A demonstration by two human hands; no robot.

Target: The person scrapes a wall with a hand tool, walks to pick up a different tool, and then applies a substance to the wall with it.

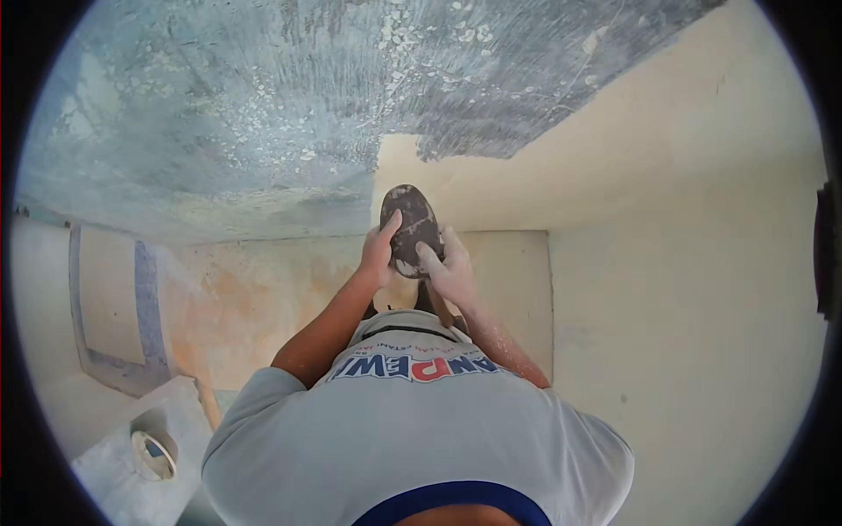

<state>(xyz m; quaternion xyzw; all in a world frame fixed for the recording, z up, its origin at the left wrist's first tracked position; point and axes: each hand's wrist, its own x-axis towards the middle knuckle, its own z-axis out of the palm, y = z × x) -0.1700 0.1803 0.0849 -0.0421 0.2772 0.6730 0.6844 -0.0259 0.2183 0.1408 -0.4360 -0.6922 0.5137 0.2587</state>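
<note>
A dark oval pad [409, 223] with white smears is held up in front of my body, just below the wall's bare patch. My left hand [377, 252] is closed on its left edge, with the thumb lying along its face. On the lower right edge, my right hand [450, 267] grips the same pad, thumb pressed on its face. White dust coats my right hand and forearm. The far fingers of both hands are hidden behind the pad. Beyond it is the wall, with grey-blue rough paint [298, 114] meeting a smooth cream coat [596, 167].
At the lower left, a white container [154, 454] stands on a pale grey surface [114, 478]. A blue-edged frame or panel [149, 298] is on the left. The floor [263, 307] has orange-brown stains. A dark object [823, 252] sits at the far right edge.
</note>
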